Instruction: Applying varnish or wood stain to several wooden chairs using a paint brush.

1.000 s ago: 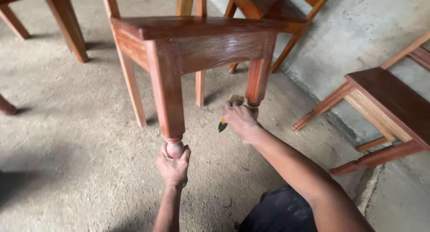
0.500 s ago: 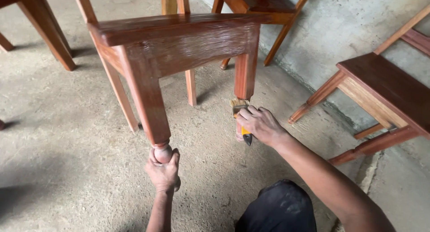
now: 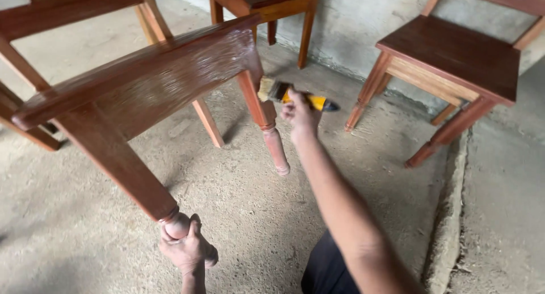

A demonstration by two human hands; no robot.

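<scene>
You are tilting a reddish-brown wooden chair (image 3: 142, 78) over the concrete floor (image 3: 238, 203). Your left hand (image 3: 184, 249) is closing its grip around the turned foot of the near leg (image 3: 116, 163), low and near your body. Your right hand (image 3: 300, 113) is clamping its grip on a paintbrush (image 3: 295, 95) with a yellow-and-black handle, bristles touching the top of the far front leg (image 3: 264, 121), just under the seat rail.

Handling, as judged: solid wood, rigid, moderately heavy for 1 hand, so it is pivoting on its hidden legs rather than hanging free. The rail is looking glossy, likely wet finish, hence slippery and easily marked. The turned foot is the sensible hold: narrow, shaped and apparently dry.

Nearby: 1 finished chair (image 3: 454, 61) at right, 1 by the wall (image 3: 267, 4), well apart.
</scene>
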